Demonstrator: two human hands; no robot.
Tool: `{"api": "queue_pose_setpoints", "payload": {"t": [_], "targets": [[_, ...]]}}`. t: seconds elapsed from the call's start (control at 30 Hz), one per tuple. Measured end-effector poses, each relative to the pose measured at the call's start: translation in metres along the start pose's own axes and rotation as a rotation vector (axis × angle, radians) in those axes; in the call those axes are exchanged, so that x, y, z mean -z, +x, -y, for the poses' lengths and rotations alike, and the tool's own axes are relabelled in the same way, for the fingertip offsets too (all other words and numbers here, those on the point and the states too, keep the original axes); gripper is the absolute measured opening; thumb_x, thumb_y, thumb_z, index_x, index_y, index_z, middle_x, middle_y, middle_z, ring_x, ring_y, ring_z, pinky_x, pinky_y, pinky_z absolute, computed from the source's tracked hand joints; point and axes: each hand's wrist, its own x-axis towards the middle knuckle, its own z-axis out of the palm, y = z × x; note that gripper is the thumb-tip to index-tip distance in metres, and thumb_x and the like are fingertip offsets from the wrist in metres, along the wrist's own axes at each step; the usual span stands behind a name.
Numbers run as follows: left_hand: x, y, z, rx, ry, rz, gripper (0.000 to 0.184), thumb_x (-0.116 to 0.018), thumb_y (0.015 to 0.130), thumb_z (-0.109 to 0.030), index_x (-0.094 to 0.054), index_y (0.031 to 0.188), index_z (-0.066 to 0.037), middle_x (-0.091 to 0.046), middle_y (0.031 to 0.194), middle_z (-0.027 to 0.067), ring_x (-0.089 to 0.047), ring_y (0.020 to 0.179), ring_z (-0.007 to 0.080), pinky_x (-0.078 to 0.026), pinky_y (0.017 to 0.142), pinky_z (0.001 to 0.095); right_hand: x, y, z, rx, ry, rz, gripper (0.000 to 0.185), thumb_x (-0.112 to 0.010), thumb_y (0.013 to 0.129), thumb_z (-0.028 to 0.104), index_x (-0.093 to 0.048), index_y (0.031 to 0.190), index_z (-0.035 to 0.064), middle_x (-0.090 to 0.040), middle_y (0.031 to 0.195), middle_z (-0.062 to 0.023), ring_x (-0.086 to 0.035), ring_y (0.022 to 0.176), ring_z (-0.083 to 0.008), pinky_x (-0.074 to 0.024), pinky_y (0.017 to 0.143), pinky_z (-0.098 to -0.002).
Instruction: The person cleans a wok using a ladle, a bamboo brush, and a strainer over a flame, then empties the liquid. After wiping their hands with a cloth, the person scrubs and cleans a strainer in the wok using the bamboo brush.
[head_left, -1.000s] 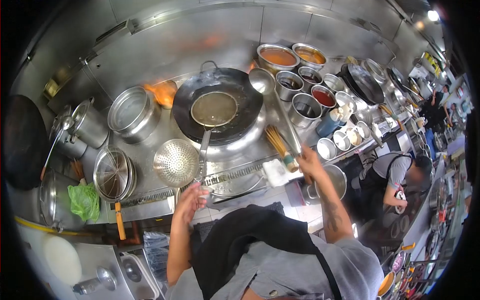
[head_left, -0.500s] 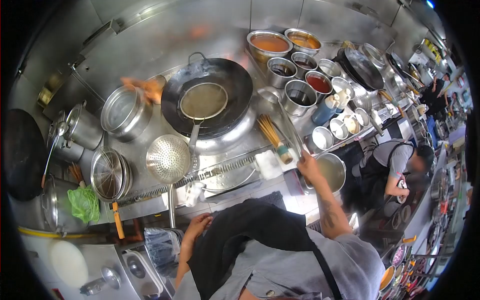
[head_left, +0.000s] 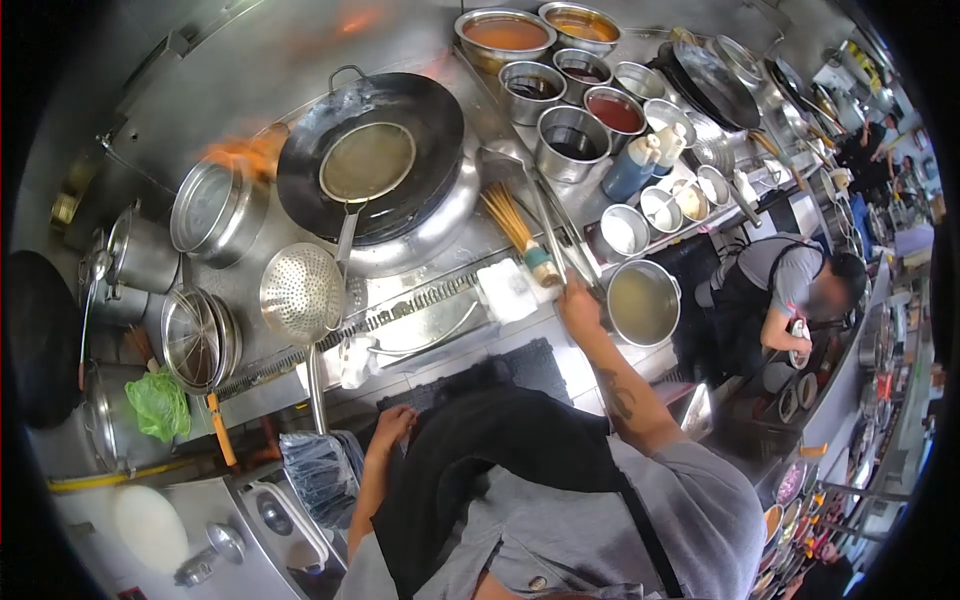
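Note:
My right hand [head_left: 580,308] is closed around the end of a long metal handle that appears to belong to a ladle [head_left: 546,222]. The ladle's head lies on the stove top, right of the wok. Just left of that handle is a bamboo wok brush [head_left: 513,222]. My left hand [head_left: 396,425] hangs low beside the black apron [head_left: 470,440], its fingers curled; whatever they might hold is hidden. In front of me sits a black wok [head_left: 300,180], with a round strainer [head_left: 368,162] of cloudy liquid inside it. A perforated skimmer [head_left: 301,292] rests at the wok's left front.
Flames [head_left: 245,155] rise behind the steel pot [head_left: 215,210]. Sauce pots [head_left: 573,145] and small white-filled bowls [head_left: 624,232] line the right side. A pot of cloudy liquid [head_left: 643,303] stands beside my right arm. A co-worker [head_left: 775,285] bends over a counter at right.
My view has turned, so the stove and its contents appear farther up and left. My right hand keeps hold of the handle; my left hand stays low by the apron.

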Motion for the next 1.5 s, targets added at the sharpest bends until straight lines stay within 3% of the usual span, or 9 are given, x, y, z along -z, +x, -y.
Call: {"api": "queue_pose_setpoints", "payload": {"t": [0.23,0.5,0.67,0.77,0.87,0.93,1.17,1.3,1.5], "targets": [[0.016,0.056,0.002,0.276,-0.413,-0.075,0.058,-0.06,0.086,-0.024,-0.033,0.136,-0.01,-0.057,0.112,0.01,-0.059,0.097,0.0256,-0.049,0.072,0.0408,0.002,-0.051,-0.017,-0.065,0.005,0.045,0.07,-0.065,0.077,0.017,-0.031,0.136,0.0009,-0.052,0.108,-0.0287,-0.059,0.092,-0.0431,-0.0507,0.076,-0.0469],[0.017,0.093,0.023,0.133,-0.36,-0.194,0.064,-0.073,0.075,-0.024,-0.042,0.13,-0.011,-0.057,0.115,0.01,-0.059,0.095,0.0253,-0.047,0.075,0.0369,-0.02,-0.149,-0.049,-0.314,-0.122,0.268,0.075,-0.07,0.073,0.026,-0.033,0.131,-0.0034,-0.055,0.107,-0.0307,-0.059,0.097,-0.0425,-0.0496,0.084,-0.0459],[-0.013,0.09,0.038,-0.123,0.097,-0.009,0.048,-0.071,0.075,-0.028,-0.061,0.11,0.002,-0.066,0.102,0.0148,-0.062,0.095,0.0276,-0.047,0.084,0.0343,-0.066,-0.198,-0.025,0.072,-0.064,0.516,0.052,-0.067,0.073,0.031,-0.055,0.109,-0.0051,-0.062,0.098,-0.0269,-0.06,0.096,-0.0396,-0.0486,0.086,-0.0436],[-0.02,0.05,0.014,-0.391,0.315,0.082,0.052,-0.069,0.076,-0.032,-0.06,0.111,0.004,-0.066,0.103,0.0199,-0.063,0.098,0.0289,-0.048,0.085,0.0363,-0.103,-0.203,0.027,0.197,-0.094,0.665,0.067,-0.068,0.075,0.036,-0.048,0.128,-0.0014,-0.05,0.126,-0.0266,-0.048,0.121,-0.0363,-0.0385,0.102,-0.0411],[-0.025,0.026,-0.003,-0.146,0.335,0.294,0.043,-0.064,0.081,-0.027,-0.059,0.112,0.004,-0.065,0.102,0.0198,-0.061,0.102,0.029,-0.049,0.085,0.0358,-0.111,-0.201,0.112,0.267,-0.077,0.634,0.065,-0.068,0.076,0.038,-0.049,0.126,0.0007,-0.049,0.127,-0.0264,-0.052,0.116,-0.0371,-0.0427,0.096,-0.0436],[-0.021,0.006,-0.014,-0.074,-0.504,0.62,0.025,-0.056,0.087,-0.01,-0.056,0.11,0.001,-0.064,0.101,0.0138,-0.063,0.093,0.0212,-0.052,0.076,0.034,-0.128,-0.199,0.141,0.413,0.067,0.592,0.054,-0.069,0.077,0.033,-0.056,0.118,-0.0006,-0.06,0.111,-0.0246,-0.059,0.1,-0.0398,-0.0476,0.084,-0.0443],[-0.005,0.026,0.024,0.18,-0.681,0.453,0.028,-0.05,0.093,-0.022,-0.054,0.116,-0.007,-0.063,0.102,0.0088,-0.065,0.092,0.0223,-0.055,0.076,0.0368,-0.052,-0.183,0.243,0.275,0.51,1.139,0.024,-0.059,0.082,0.014,-0.064,0.1,-0.0004,-0.065,0.09,-0.0188,-0.063,0.071,-0.0294,-0.0508,0.065,-0.0338],[-0.013,-0.01,-0.033,0.161,-0.853,0.714,0.037,-0.047,0.095,-0.037,-0.055,0.119,-0.009,-0.063,0.108,0.0078,-0.064,0.096,0.022,-0.054,0.083,0.0397,-0.076,-0.182,0.24,0.632,0.187,0.255,0.035,-0.062,0.077,0.018,-0.062,0.107,0.0,-0.06,0.101,-0.0174,-0.06,0.092,-0.0278,-0.0499,0.075,-0.0393],[-0.036,-0.011,-0.051,0.061,-0.891,0.416,0.031,-0.05,0.095,-0.032,-0.059,0.111,-0.007,-0.063,0.107,0.008,-0.062,0.097,0.0221,-0.051,0.082,0.0383,-0.067,-0.196,0.247,0.611,-0.315,0.375,0.047,-0.058,0.079,0.028,-0.057,0.109,-0.0075,-0.05,0.113,-0.0207,-0.05,0.105,-0.036,-0.0455,0.086,-0.0456]]}}
